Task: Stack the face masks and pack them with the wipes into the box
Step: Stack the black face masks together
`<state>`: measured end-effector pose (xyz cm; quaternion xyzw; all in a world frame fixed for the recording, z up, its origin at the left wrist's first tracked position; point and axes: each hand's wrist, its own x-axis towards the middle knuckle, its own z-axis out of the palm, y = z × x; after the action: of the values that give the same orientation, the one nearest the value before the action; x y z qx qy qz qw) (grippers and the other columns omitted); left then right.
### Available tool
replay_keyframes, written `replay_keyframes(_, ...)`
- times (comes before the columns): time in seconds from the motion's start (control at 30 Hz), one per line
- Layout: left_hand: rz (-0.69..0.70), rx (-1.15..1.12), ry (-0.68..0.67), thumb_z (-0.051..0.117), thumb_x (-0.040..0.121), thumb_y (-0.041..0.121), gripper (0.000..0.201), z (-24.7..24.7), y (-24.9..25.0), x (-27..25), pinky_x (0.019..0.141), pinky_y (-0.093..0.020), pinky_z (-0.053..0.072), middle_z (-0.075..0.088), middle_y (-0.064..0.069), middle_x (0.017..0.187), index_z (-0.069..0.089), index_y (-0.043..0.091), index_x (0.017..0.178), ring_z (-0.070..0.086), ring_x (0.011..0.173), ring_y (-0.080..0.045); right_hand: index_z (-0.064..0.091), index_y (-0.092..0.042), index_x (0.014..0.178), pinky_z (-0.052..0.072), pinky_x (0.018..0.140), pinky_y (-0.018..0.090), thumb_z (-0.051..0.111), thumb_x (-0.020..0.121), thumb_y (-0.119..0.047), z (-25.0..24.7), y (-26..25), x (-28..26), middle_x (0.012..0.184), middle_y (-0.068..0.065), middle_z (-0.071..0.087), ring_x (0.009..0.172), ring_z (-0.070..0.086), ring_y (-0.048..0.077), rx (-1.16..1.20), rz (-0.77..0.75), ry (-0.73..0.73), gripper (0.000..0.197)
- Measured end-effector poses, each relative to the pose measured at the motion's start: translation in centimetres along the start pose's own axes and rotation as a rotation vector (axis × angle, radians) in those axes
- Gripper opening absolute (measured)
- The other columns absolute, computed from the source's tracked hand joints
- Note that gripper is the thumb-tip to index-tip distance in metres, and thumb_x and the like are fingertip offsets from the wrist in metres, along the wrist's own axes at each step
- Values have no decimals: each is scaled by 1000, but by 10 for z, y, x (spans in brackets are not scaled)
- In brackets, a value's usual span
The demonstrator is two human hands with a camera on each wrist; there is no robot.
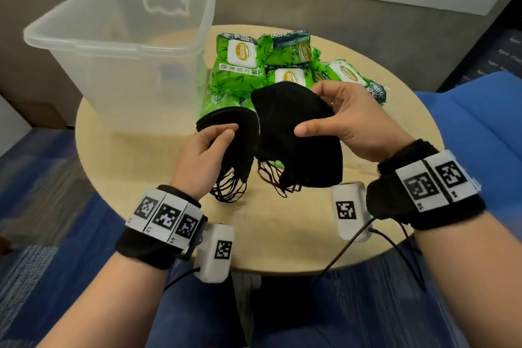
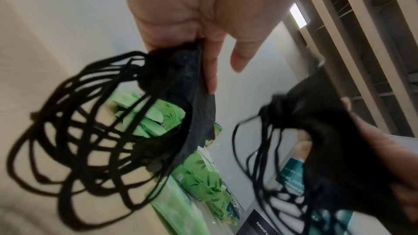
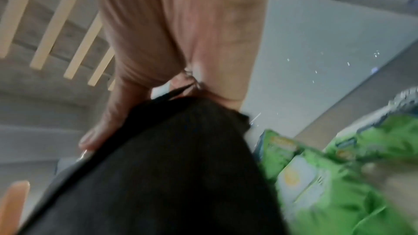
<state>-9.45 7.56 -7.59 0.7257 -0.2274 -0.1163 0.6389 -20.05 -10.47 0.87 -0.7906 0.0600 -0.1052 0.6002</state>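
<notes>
Above the round table, my left hand [image 1: 207, 147] grips a bundle of black face masks [image 1: 240, 133] whose ear loops [image 2: 90, 131] dangle below. My right hand [image 1: 339, 118] holds a second, larger stack of black masks [image 1: 296, 138] between thumb and fingers, right beside the first bundle. In the right wrist view the black stack [image 3: 169, 176] fills the lower frame under the thumb. Several green wipes packs [image 1: 240, 65] lie in a heap behind the masks. The clear plastic box [image 1: 121, 45] stands at the table's back left, its inside looking bare.
The beige round table [image 1: 282, 234] has bare wood in front of the hands. A blue chair [image 1: 480, 127] sits at the right. Blue carpet [image 1: 42, 206] lies around the table. My legs in blue jeans [image 1: 353, 313] are below the near edge.
</notes>
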Motion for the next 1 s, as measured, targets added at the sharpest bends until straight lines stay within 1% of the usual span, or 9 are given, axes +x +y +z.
replay_keyframes(0.07,-1,-49,-27,38,96,40,40,3,8,-2,93,-23,48,72,4,96,69,17,104,64,97,-5,59,-8,82,55,66,25,80,56,2,8,-3,5,74,-2,70,74,67,13,130,-29,-72,35)
replay_keyframes(0.13,-58,-186,-86,25,101,39,50,5,14,-4,69,-11,48,73,8,76,68,15,93,66,76,2,58,-9,81,55,66,27,79,56,4,16,-2,11,75,-1,70,73,67,14,169,-18,-110,34)
replay_keyframes(0.27,-117,-391,-225,39,86,57,53,8,14,-6,83,-27,52,72,-9,100,70,16,99,68,96,-18,52,-10,79,57,64,29,78,62,5,29,3,19,75,5,65,70,63,17,-77,-12,-48,34)
replay_keyframes(0.33,-125,-365,-281,58,86,39,26,9,16,-11,76,-22,54,74,-2,90,73,18,89,70,86,-13,51,-13,80,54,64,28,76,65,7,31,5,21,75,7,63,70,62,17,-150,-38,1,36)
replay_keyframes(0.4,-119,-358,-324,58,87,13,12,11,18,-14,65,-17,54,73,2,75,69,13,85,69,71,-8,51,-16,84,54,65,30,74,68,9,31,7,21,79,9,64,72,62,20,-135,-54,32,38)
replay_keyframes(0.57,-97,-377,-294,53,87,0,15,12,18,-13,65,-19,55,73,1,75,65,8,91,69,70,-11,57,-22,95,56,67,29,67,74,12,32,9,18,92,13,65,81,66,19,-59,-163,27,42)
replay_keyframes(0.7,-94,-394,-262,53,87,-3,16,13,19,-10,66,-19,55,72,3,72,64,8,90,68,67,-9,63,-23,89,54,76,31,66,77,8,32,12,20,89,2,66,85,64,14,-123,-199,76,33)
replay_keyframes(0.87,-77,-386,-195,56,87,-1,14,10,15,-8,64,-18,53,70,5,67,65,9,85,66,64,-7,67,-31,75,35,76,9,74,67,-14,32,14,21,92,-8,54,89,52,3,-348,-391,221,20)
replay_keyframes(1.0,-112,-503,-79,59,73,11,9,9,13,-6,62,-22,52,66,0,65,66,10,78,63,63,-12,61,-27,72,40,61,24,64,71,-8,31,8,14,80,5,65,74,56,22,-313,-341,46,19)
